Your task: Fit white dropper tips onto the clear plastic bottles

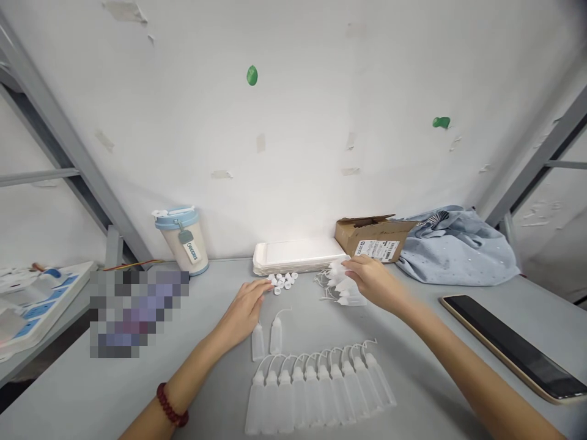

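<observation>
My left hand (243, 311) reaches over the table, fingers stretched forward and their tips at the edge of a small pile of white caps (287, 282). Whether a cap is under the fingertips is hidden. On the right, my right hand (371, 278) has its fingers closed on a translucent squeeze bottle (338, 264) at the top of a loose heap of such bottles (351, 293). Nearer to me lies a row of several squeeze bottles (316, 397), side by side, their thin bent spout strings pointing away. Two more bottles (276, 335) lie just beyond that row, one partly beside my left hand.
Against the wall are a stack of white flat boxes (300, 253), an opened cardboard box (378, 239) and a blue-grey cloth (458, 250). A cup with a blue lid (181, 241) stands at left. A phone (513, 345) lies at right; a power strip (43, 305) is far left.
</observation>
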{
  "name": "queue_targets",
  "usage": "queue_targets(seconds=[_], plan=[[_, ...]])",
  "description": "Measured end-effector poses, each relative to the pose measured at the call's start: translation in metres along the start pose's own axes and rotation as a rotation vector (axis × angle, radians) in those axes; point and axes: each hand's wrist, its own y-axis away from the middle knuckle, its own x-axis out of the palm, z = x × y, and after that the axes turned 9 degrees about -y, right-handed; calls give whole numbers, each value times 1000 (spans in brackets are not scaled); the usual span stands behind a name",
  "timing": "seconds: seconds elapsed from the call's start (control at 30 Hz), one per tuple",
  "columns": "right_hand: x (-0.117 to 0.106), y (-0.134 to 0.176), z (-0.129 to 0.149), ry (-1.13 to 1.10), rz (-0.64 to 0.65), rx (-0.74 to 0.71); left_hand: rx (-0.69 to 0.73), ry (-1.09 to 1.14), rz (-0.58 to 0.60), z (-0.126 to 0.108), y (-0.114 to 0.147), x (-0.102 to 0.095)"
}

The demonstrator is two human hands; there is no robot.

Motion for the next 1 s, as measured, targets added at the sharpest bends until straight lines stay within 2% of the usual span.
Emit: queue_targets(seconds=[0.2, 0.4, 0.73, 0.9, 1.0], plan=[[-3, -1, -17, -51, 53, -23, 2, 0, 13, -2, 1, -2], [0, 0, -18, -71, 74, -29, 1, 5, 23, -2, -1, -1], [0, 1, -14, -3, 16, -53, -20, 17, 8, -1, -5, -1], [7, 6, 20, -14, -24, -140, -19, 34, -2, -1, -6, -1], [13, 17, 54, -231, 87, -343, -13, 41, -8, -1, -6, 0]])
